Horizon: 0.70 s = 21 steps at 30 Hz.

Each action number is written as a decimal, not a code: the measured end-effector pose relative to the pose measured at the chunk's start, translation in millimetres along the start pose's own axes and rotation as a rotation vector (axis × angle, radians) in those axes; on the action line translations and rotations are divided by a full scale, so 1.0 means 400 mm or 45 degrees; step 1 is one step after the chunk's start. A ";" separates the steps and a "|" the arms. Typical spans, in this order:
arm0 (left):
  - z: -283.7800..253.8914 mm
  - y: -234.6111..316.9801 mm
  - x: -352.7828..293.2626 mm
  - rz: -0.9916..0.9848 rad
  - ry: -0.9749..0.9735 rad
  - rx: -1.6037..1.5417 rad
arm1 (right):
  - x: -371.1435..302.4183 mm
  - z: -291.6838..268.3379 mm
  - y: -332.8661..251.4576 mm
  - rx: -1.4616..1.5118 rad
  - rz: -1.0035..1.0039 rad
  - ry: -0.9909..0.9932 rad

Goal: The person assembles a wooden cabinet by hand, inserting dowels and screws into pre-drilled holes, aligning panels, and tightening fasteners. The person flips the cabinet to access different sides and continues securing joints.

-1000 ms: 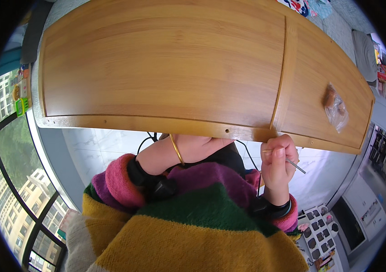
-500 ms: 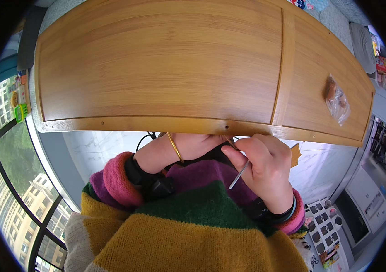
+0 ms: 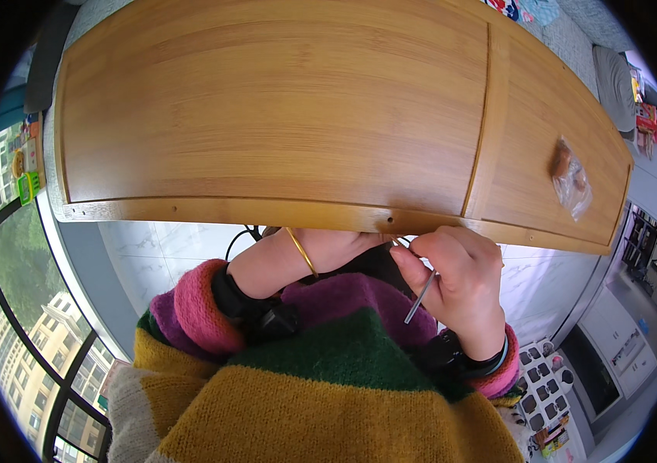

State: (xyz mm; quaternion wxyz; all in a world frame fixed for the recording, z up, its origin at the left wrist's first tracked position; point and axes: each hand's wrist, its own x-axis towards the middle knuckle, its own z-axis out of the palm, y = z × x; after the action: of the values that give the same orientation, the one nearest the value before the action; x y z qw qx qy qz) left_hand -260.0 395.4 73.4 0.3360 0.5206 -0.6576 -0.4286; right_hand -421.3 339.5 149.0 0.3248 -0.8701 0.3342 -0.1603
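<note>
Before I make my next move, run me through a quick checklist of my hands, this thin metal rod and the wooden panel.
1. Metal rod gripped: ok, pinched in the right hand.
2. Left hand hold: cannot tell, its fingertips are hidden at the near edge of the wooden panel.
3. Rod's far end seated: cannot tell, too small and partly hidden near the left hand.
4. Dark hole in the panel's near edge uncovered: ok, no hand or rod over it.
5. Panel top free of loose items: not ok, a clear plastic bag lies on its right section.
</note>
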 end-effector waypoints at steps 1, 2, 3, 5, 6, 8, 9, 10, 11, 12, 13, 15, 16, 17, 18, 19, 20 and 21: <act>0.002 0.000 0.000 0.012 0.029 0.010 | -0.001 0.000 0.000 0.012 0.008 0.008; 0.004 -0.001 0.001 0.021 0.045 0.027 | -0.001 0.000 0.000 0.004 0.008 0.013; 0.007 -0.002 0.002 0.019 0.059 -0.003 | -0.002 0.001 0.000 0.004 0.007 0.022; 0.009 -0.005 0.003 0.011 0.067 -0.047 | -0.004 0.003 0.002 0.010 0.003 0.042; 0.010 -0.006 0.002 0.009 0.057 -0.038 | -0.005 0.004 0.003 0.016 -0.001 0.052; 0.008 -0.007 0.000 0.004 0.045 -0.029 | -0.009 0.004 0.008 0.028 -0.036 0.082; 0.007 -0.007 -0.001 -0.001 0.035 0.005 | -0.012 0.004 0.012 0.035 -0.068 0.101; 0.005 -0.005 -0.003 -0.009 0.028 0.027 | -0.015 0.004 0.016 0.035 -0.090 0.106; 0.003 -0.004 -0.004 -0.016 0.021 0.049 | -0.018 0.004 0.023 0.099 -0.133 0.132; 0.000 -0.003 -0.004 -0.024 -0.006 0.060 | -0.022 0.003 0.031 0.156 -0.166 0.146; -0.002 -0.001 -0.004 -0.030 -0.032 0.071 | -0.025 0.004 0.039 0.216 -0.192 0.170; -0.007 0.001 -0.002 -0.029 -0.055 0.082 | -0.033 0.007 0.052 0.352 -0.204 0.191; -0.009 0.002 -0.001 -0.022 -0.052 0.079 | -0.037 0.009 0.058 0.416 -0.206 0.204; -0.010 0.003 0.001 -0.010 -0.044 0.074 | -0.042 0.011 0.063 0.479 -0.209 0.217; -0.012 0.005 0.002 -0.015 -0.035 0.050 | -0.047 0.014 0.066 0.618 -0.184 0.263; -0.012 0.006 0.003 -0.017 -0.020 0.023 | -0.052 0.016 0.069 0.758 -0.159 0.308; -0.013 0.008 0.003 -0.019 -0.004 -0.003 | -0.057 0.017 0.070 0.896 -0.124 0.348; -0.014 0.009 0.003 -0.028 -0.010 -0.001 | -0.062 0.017 0.070 0.987 -0.091 0.385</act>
State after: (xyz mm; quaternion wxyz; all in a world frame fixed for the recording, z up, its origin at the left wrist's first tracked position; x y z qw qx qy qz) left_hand -256.6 393.1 78.9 0.3289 0.5261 -0.6528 -0.4346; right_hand -449.4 343.7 123.6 0.5698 -0.6612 0.2627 -0.4112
